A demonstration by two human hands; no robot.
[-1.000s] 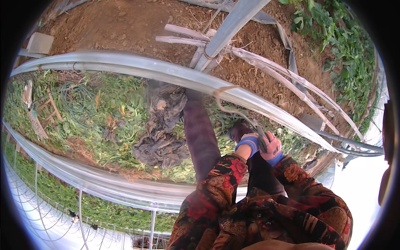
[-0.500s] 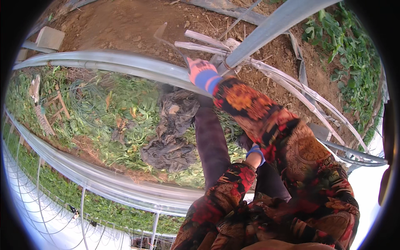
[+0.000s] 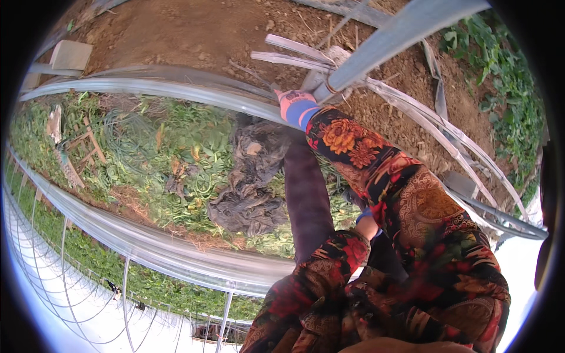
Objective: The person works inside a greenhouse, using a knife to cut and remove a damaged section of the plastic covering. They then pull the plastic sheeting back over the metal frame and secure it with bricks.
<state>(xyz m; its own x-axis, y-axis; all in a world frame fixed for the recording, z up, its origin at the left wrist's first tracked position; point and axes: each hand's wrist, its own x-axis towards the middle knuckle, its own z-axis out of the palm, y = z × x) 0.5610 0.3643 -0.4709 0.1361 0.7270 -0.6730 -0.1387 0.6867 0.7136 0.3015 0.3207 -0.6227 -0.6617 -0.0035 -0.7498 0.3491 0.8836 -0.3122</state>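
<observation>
Stretched forward from the lower right, my right hand, in a pale pink glove with a blue cuff, is at the pale rail, beside the base of a thick metal pole. Its fingers look closed; a small grey tip pokes out of them, and what they hold is not clear. A thin stick-like thing lies just past the fingertips over the soil. My left hand is low, near my legs; only the wrist and a blue glove edge show, and the right sleeve hides its fingers.
The metal pole slants up on the right, with pale pipes running past it. Crumpled dark plastic lies among cut greenery left of my leg. A grey block stands far left; leafy plants grow far right.
The view has shifted slightly. My right hand sits a little lower and closer to the pole's base. The thin piece with a brownish tip beyond its fingers no longer shows.
</observation>
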